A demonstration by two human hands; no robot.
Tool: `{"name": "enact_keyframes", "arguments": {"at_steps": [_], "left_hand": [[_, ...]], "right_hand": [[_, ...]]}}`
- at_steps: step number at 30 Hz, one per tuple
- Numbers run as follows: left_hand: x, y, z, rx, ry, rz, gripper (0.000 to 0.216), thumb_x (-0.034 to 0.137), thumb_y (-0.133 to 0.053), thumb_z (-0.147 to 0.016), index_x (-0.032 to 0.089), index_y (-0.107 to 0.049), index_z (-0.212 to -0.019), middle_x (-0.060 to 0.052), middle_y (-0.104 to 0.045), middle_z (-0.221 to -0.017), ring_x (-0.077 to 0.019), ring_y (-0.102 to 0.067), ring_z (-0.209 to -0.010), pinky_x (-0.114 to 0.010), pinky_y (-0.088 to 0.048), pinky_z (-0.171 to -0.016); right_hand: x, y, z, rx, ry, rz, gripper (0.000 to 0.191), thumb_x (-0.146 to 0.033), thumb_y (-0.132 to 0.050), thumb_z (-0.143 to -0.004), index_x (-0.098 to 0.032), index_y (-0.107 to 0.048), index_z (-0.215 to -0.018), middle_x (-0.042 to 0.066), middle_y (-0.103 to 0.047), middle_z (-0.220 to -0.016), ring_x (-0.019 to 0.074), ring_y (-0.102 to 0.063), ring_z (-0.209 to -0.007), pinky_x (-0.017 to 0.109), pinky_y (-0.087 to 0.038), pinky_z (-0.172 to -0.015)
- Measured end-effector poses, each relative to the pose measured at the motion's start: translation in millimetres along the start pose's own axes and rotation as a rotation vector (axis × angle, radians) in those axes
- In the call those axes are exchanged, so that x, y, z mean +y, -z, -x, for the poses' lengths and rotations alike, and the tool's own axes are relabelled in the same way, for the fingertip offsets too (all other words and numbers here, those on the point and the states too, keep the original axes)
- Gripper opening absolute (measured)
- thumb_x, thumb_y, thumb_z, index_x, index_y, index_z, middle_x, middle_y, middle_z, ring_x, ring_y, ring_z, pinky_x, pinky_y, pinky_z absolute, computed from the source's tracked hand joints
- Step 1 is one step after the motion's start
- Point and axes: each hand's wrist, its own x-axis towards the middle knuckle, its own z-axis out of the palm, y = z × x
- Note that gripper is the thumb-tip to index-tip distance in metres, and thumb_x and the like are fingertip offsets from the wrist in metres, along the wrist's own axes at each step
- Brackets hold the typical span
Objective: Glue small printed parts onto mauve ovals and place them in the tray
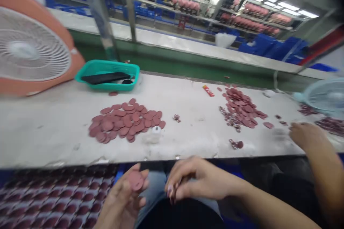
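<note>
Between the thumb and fingers of my left hand (125,196) is a flat reddish-pink oval disc (135,180), its face turned up. My right hand (195,179) is closed around small dark, shiny pieces (173,189), too blurred to name. Both hands are apart, over my lap in front of the table edge. On the table beyond them lies a heap of similar pink discs (126,120), with a tiny cluster of shiny dark bits (176,117) to its right.
A green basket (107,86) holding a black item stands beside an orange fan (61,39). More discs (242,105) and small parts (231,118) lie to the right. A co-worker's hand (306,134) is at far right. Lower left is a tray of dark rounded pieces (53,200).
</note>
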Motion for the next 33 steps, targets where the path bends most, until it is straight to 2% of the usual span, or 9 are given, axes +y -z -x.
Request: {"name": "enact_keyframes", "arguments": {"at_steps": [2,5,9,15,22,33], "left_hand": [[2.3,-11.5,10.8,-0.014,0.013,0.007,0.052,0.044,-0.1,-0.045,0.022,-0.082,-0.088,-0.005,-0.082,-0.081,-0.0152,-0.074,-0.065,-0.015,-0.055,-0.051],[5.4,-14.9,17.0,-0.096,0.048,-0.011,0.049,0.046,-0.098,-0.051,0.02,-0.083,-0.089,-0.006,-0.08,-0.08,-0.0156,-0.072,-0.066,-0.017,-0.055,-0.051],[7.2,-8.8,17.3,-0.228,0.044,-0.05,0.048,0.049,-0.093,-0.062,0.016,-0.083,-0.095,-0.005,-0.074,-0.077,-0.0146,-0.069,-0.067,-0.018,-0.054,-0.054],[6.7,-5.3,17.5,-0.326,0.047,-0.041,0.038,0.048,-0.091,-0.067,0.018,-0.084,-0.09,-0.002,-0.067,-0.069,-0.0119,-0.064,-0.064,-0.016,-0.052,-0.054],[6.0,-2.0,18.8,-0.337,0.058,-0.065,0.033,0.045,-0.088,-0.072,0.016,-0.084,-0.088,-0.002,-0.069,-0.069,-0.0117,-0.064,-0.063,-0.016,-0.053,-0.054],[5.8,-1.3,19.8,-0.333,0.082,-0.024,0.036,0.047,-0.089,-0.069,0.018,-0.084,-0.089,-0.002,-0.071,-0.069,-0.0111,-0.065,-0.061,-0.016,-0.054,-0.054]], "right_hand": [[-6.2,-4.7,-8.4,0.028,0.027,0.005,0.014,-0.03,-0.078,-0.09,-0.023,-0.078,-0.102,0.002,-0.072,-0.095,0.0137,-0.071,-0.085,0.026,-0.057,-0.078],[-18.5,-13.1,-16.4,0.106,0.109,0.153,0.016,-0.026,-0.074,-0.093,-0.03,-0.079,-0.108,0.002,-0.074,-0.096,0.0149,-0.071,-0.088,0.027,-0.056,-0.077],[-29.5,-22.5,-21.3,0.064,0.205,0.368,0.019,-0.021,-0.072,-0.094,-0.029,-0.078,-0.11,0.003,-0.076,-0.092,0.0171,-0.072,-0.082,0.028,-0.056,-0.07],[-31.2,-24.1,-28.0,0.012,0.26,0.495,0.013,-0.023,-0.074,-0.092,-0.026,-0.078,-0.104,0.001,-0.074,-0.083,0.0146,-0.068,-0.07,0.025,-0.055,-0.064],[-35.6,-23.9,-28.2,-0.048,0.288,0.57,0.009,-0.026,-0.07,-0.096,-0.023,-0.077,-0.101,0.002,-0.075,-0.082,0.0143,-0.071,-0.069,0.024,-0.054,-0.064],[-44.7,-26.5,-35.6,-0.142,0.313,0.607,0.009,-0.024,-0.069,-0.097,-0.023,-0.077,-0.099,0.002,-0.077,-0.081,0.0148,-0.073,-0.069,0.023,-0.056,-0.062]]}}
